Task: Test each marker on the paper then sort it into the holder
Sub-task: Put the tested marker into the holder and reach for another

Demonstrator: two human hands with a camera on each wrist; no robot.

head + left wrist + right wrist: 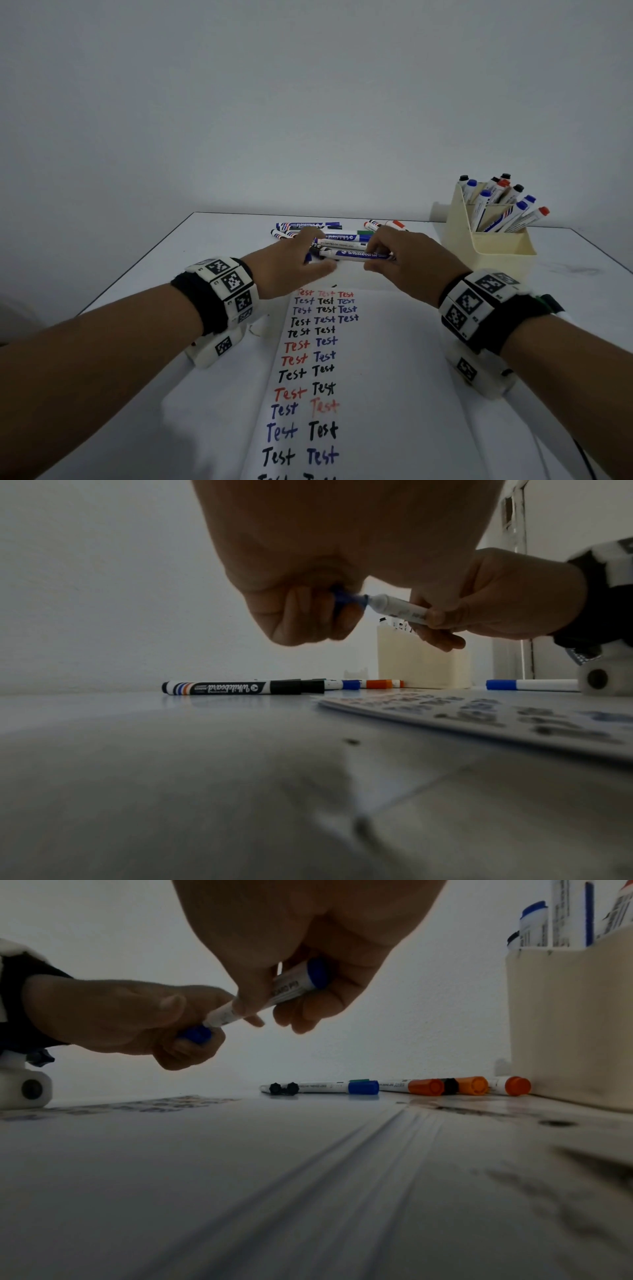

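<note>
The white surface [178, 260] fills the lower half of the head view, with the paper [383, 359] running down its middle, covered in rows of "Test" in red, blue and black. At the right of the frame stands the cream holder [493, 253], its compartments already stocked with capped markers leaning outward. Above the paper's top edge lies a loose pile of markers [342, 236], apparently untested. In front of that pile, at centre frame, the blue marker [356, 254] is held level, just above the paper's far end: the right hand [407, 263] grasps its white barrel, while the left hand [284, 267] curls its fingers round the blue cap [346, 599]. The marker looks light, rigid and smooth, so a firm pinch mid-barrel and a straight pull on the cap should part them; a slack grip could slip on the glossy label. Whether the cap is still seated or already starting off is hard to tell, since the left fingers cover the joint, and the nib is hidden.
</note>
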